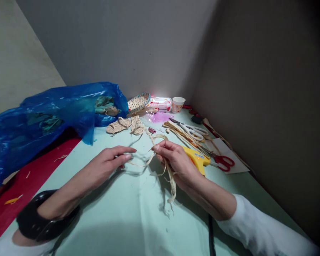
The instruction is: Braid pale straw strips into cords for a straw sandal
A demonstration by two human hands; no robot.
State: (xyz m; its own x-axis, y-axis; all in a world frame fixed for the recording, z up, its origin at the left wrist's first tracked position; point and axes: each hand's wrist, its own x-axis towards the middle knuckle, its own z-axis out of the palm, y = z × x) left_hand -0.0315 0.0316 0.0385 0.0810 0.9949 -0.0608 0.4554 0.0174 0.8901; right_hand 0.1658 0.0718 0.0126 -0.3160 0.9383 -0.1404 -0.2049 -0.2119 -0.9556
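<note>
"Fibre braid: where is it?"

"Left of the yellow glue gun, stretching away from the person's right hand."

"What surrounds it, largest first?"

"A glossy, crumpled blue plastic bag, well left of the gun, perhaps kept there for working room. Then a shallow woven basket, beyond and left of the gun, and red-handled scissors just right of it, probably for easy reach."

"And the hands?"

"Apart. The right thumb and forefinger pinch the pale braid, likely so it won't loosen; ragged loose strands droop below. The left hand, farther left of the gun, parts thumb and forefinger beside one thin strand; whether it grips that cannot be told."
</note>
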